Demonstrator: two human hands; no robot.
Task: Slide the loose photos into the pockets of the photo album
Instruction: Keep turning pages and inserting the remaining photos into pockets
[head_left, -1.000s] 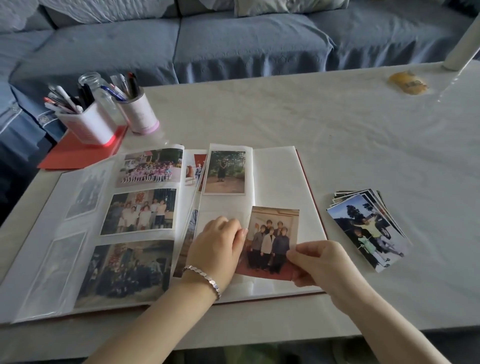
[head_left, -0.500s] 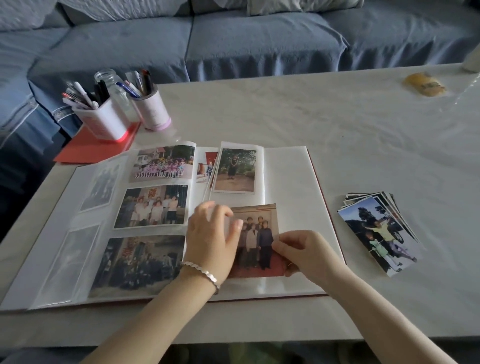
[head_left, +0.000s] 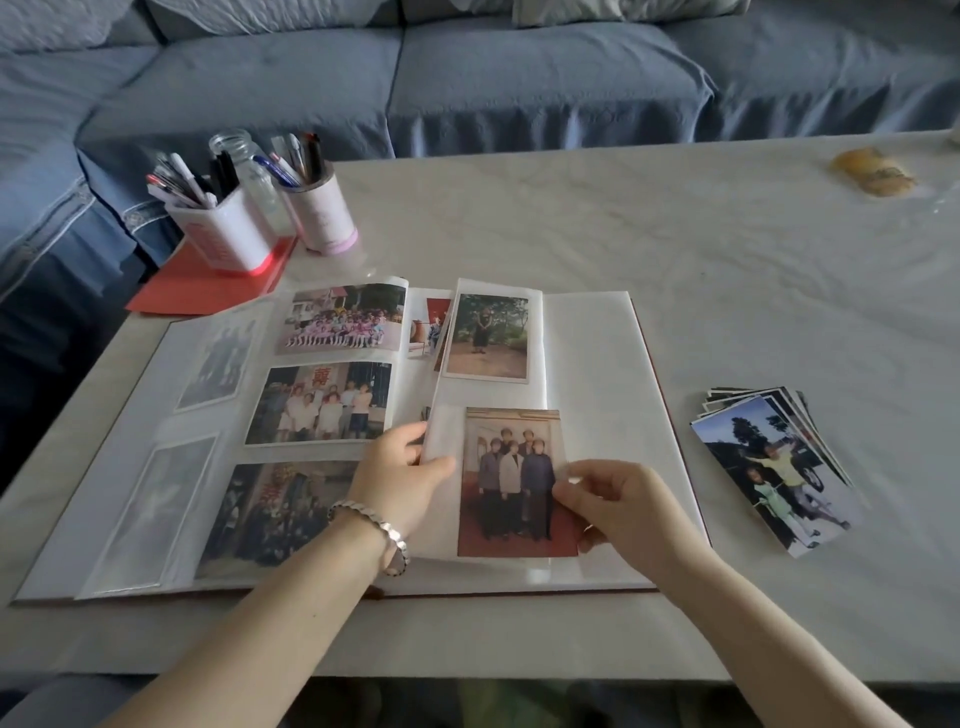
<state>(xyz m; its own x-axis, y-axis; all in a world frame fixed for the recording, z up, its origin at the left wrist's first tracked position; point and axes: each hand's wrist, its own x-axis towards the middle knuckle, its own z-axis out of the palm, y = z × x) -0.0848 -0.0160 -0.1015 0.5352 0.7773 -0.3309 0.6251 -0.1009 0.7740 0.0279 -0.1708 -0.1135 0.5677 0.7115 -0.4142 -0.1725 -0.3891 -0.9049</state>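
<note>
The pale, faintly marbled table (head_left: 571, 218) fills most of the room I can see, with a long blue slip-covered sofa (head_left: 519, 83) running along its far side. The photo album (head_left: 597, 364) lies open flat under both hands, close to the near edge.

The left hand (head_left: 400, 473), a silver bracelet (head_left: 374, 525) on its wrist, pinches the edge of a white pocket leaf (head_left: 444, 441) between thumb and fingers. The right hand (head_left: 623, 512) grips the right edge of the group photo (head_left: 511, 483) with curled fingers and thumb. The print stands upright between the two hands, on the lower half of the leaf. It seems to lie partly under the clear film, but with the glare I cannot be sure. Just beyond the hands, on the same leaf, sits a portrait photo (head_left: 488, 338) of one standing figure. To the left of the left hand, the facing page carries three filled landscape pockets.

To the right of the right hand, off the album, a fanned stack of loose photos (head_left: 774, 467) rests on the table. Far beyond the left hand, two white pen holders (head_left: 228, 228) and a glass jar (head_left: 249, 161) stand together, one holder on a red folder (head_left: 208, 283). Far beyond the right hand lies a small yellowish lump (head_left: 872, 171).
</note>
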